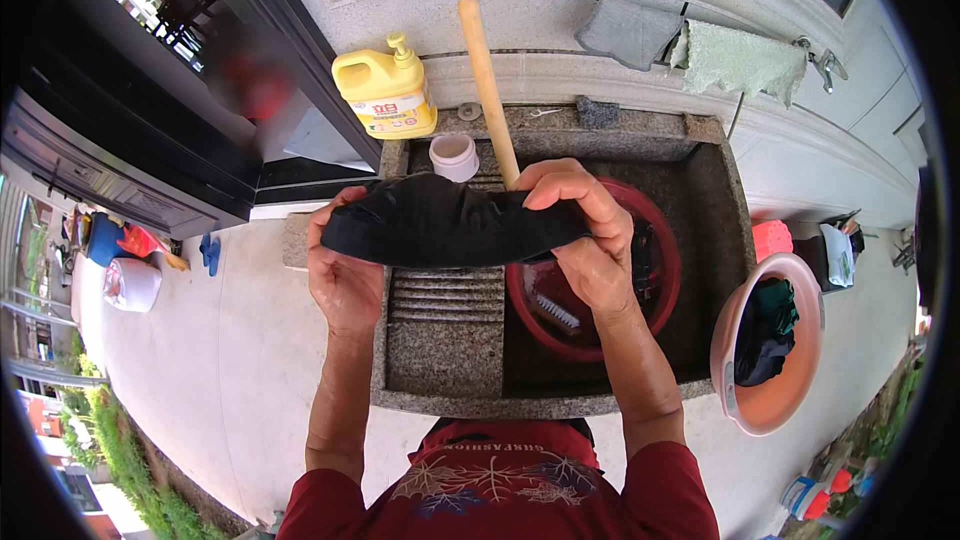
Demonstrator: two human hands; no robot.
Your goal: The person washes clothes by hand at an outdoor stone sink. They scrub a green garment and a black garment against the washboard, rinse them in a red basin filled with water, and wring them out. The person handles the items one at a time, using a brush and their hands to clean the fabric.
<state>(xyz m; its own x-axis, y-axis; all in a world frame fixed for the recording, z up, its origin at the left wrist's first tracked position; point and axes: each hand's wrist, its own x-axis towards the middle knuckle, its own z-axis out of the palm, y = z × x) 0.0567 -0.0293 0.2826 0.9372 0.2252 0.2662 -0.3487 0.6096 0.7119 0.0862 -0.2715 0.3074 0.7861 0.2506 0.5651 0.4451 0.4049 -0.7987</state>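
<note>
While your left grip [346, 275] and right grip [597, 240] clasp its opposite ends, the black cloth [440, 232] spans the gap between them, held above the stone sink [445, 362] and red basin [675, 285].

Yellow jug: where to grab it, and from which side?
Probably by the loop handle at the jug's upper left, coming from the left: the loop stands out on that side, with a gap to hook through. The slim pump on top looks like a poorer hold.

Grey stone sink [440, 358]: red basin [673, 265] in trough [712, 225], dark sponge [598, 112] on rear rim [645, 122]
</note>
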